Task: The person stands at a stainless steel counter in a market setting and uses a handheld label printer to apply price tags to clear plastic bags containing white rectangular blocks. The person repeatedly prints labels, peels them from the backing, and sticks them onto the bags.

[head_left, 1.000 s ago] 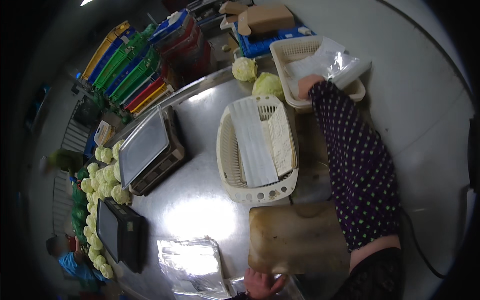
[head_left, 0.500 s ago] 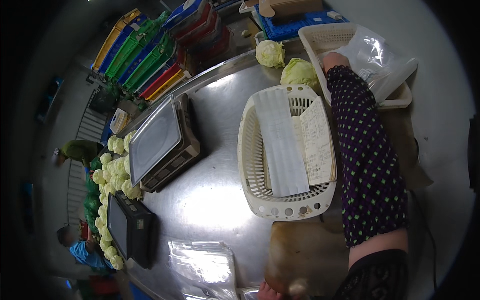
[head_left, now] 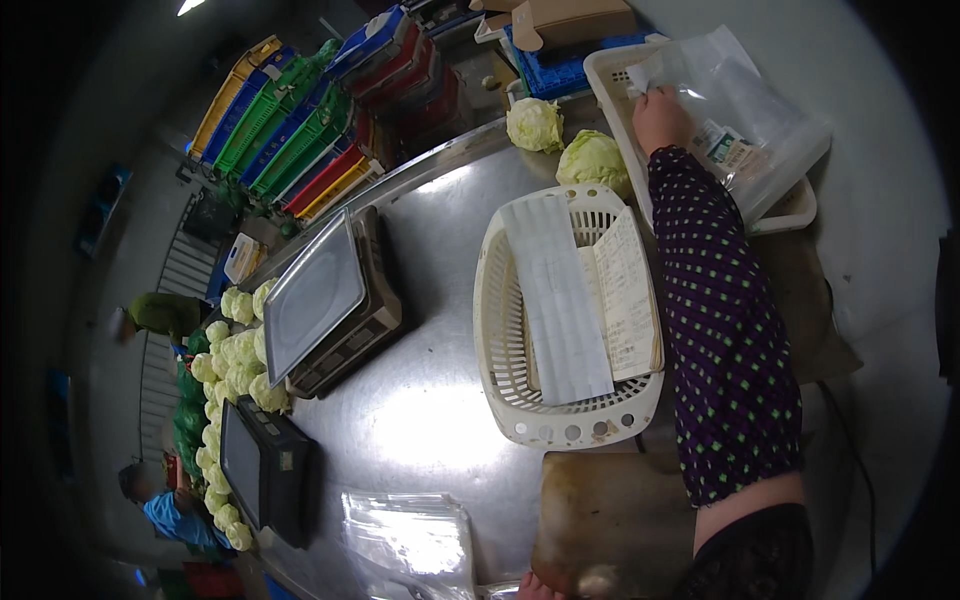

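Note:
My right hand [head_left: 662, 120], in a purple sleeve with green dots, reaches to the white basket [head_left: 606, 88] at the far right. Its fingers are closed on the edge of a clear plastic bag [head_left: 738, 112] that lies over that basket, with a printed label visible through the film. Only a bit of my left hand [head_left: 538, 588] shows at the lower edge, beside the brown board [head_left: 610, 525]; its fingers are mostly cut off. Nearer than the far basket, a second white basket [head_left: 515, 428] holds an open handwritten notebook [head_left: 632, 305] and a pale strip [head_left: 560, 300].
Two cabbages [head_left: 592, 163] sit by the baskets. Two scales [head_left: 318, 285] stand on the left of the metal table [head_left: 425, 330], with piled cabbages [head_left: 235, 360] beyond. Flat clear bags [head_left: 410, 540] lie in front. Stacked crates [head_left: 290, 130] and two people are farther off.
My right hand has drawn back slightly and now grips the bag's edge. The bag has been pulled up and spread over the basket. The view has shifted a little.

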Available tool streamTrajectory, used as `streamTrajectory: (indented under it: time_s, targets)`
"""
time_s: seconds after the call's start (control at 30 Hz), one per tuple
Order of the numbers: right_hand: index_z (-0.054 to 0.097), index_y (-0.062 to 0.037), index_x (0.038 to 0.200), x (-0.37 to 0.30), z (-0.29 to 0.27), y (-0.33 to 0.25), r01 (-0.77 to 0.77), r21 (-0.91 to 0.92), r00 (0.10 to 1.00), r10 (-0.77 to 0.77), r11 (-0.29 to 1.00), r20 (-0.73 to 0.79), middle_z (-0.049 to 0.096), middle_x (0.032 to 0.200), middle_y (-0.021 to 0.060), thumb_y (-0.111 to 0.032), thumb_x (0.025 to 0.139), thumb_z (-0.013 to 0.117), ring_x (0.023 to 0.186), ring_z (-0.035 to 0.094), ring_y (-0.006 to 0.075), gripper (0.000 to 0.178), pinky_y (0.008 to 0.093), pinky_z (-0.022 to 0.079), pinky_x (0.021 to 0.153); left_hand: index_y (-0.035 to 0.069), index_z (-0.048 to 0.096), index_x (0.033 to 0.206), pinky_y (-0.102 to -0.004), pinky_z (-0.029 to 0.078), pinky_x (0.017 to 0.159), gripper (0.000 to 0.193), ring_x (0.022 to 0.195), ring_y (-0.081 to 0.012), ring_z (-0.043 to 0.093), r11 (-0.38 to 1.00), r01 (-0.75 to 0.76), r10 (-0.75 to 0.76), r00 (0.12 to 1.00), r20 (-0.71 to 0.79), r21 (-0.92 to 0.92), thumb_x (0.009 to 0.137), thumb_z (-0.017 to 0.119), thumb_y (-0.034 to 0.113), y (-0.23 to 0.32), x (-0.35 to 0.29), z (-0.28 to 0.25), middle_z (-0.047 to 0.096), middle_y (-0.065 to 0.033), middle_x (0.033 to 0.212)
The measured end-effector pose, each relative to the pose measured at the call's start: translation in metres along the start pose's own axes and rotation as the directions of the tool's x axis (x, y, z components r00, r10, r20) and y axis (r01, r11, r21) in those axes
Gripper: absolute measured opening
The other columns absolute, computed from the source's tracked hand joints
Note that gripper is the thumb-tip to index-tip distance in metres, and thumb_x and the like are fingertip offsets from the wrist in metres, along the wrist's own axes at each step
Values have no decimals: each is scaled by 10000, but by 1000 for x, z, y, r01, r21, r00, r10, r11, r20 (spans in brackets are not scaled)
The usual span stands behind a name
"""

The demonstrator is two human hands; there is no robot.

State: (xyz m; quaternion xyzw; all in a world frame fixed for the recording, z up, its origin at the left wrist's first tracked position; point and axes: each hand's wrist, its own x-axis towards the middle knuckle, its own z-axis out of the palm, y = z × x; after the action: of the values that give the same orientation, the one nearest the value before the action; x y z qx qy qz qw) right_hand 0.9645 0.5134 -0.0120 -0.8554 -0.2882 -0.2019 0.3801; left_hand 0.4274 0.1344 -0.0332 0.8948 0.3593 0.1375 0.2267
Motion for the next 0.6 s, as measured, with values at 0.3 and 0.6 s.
streamTrajectory:
  time_s: [0.3, 0.6]
  targets:
    - [574, 26, 812, -29, -122, -54, 223, 707, 974, -128, 671, -186, 571, 772, 174, -190, 912, 647, 685, 577, 329, 250, 395, 460, 647, 20, 550, 1226, -515, 470, 768, 619, 882, -416, 562, 1000, -25, 25, 1000, -15, 4, 758, 767, 361, 14, -3, 3, 587, -209, 1015]
    - [645, 27, 923, -233, -256, -34, -339, 883, 838, -323, 323, 440, 615, 728, 77, 36, 850, 621, 666, 587, 76, 77, 256, 460, 601, 20, 605, 906, -414, 411, 601, 507, 711, -306, 543, 984, -144, 160, 972, -173, 101, 759, 772, 476, -3, -3, 19, 567, -116, 801]
